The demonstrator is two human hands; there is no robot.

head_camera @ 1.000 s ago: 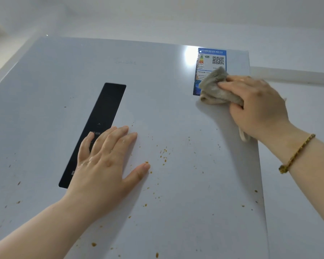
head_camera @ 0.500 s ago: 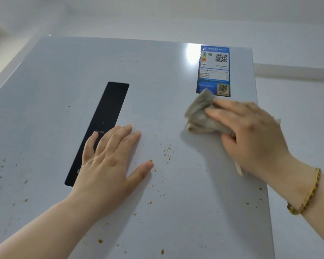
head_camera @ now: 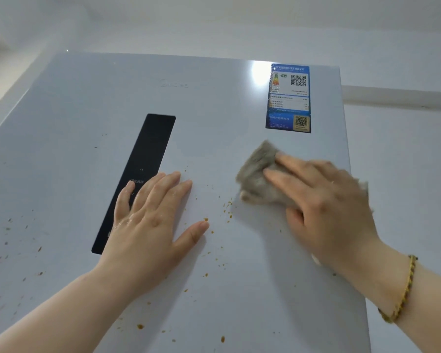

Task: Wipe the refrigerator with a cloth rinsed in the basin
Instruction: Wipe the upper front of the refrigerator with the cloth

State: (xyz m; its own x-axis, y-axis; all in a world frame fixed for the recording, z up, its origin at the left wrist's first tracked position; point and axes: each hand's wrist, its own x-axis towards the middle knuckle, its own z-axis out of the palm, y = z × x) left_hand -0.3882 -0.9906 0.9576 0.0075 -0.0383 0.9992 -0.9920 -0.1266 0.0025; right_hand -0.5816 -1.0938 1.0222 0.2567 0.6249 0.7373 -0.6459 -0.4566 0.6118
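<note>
The cloth (head_camera: 259,174) is a soft, limp grey rag, bunched on the fridge door (head_camera: 214,103) below the blue label (head_camera: 288,98). It likely weighs little and folds any way, so it is best pinned flat under the palm. The right hand (head_camera: 323,207) presses it with straight fingers. The left hand (head_camera: 150,220) lies flat, fingers released, partly over the black panel (head_camera: 148,159). The glossy door looks slick and carries brown specks (head_camera: 229,212). Pale walls stand behind it.

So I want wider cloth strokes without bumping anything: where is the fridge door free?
Free: the door above the black panel, left of the blue label; the speckled strip between left hand and cloth; the stretch below both hands. Crowded: left hand overlaps the panel; right hand presses the cloth under the label.
</note>
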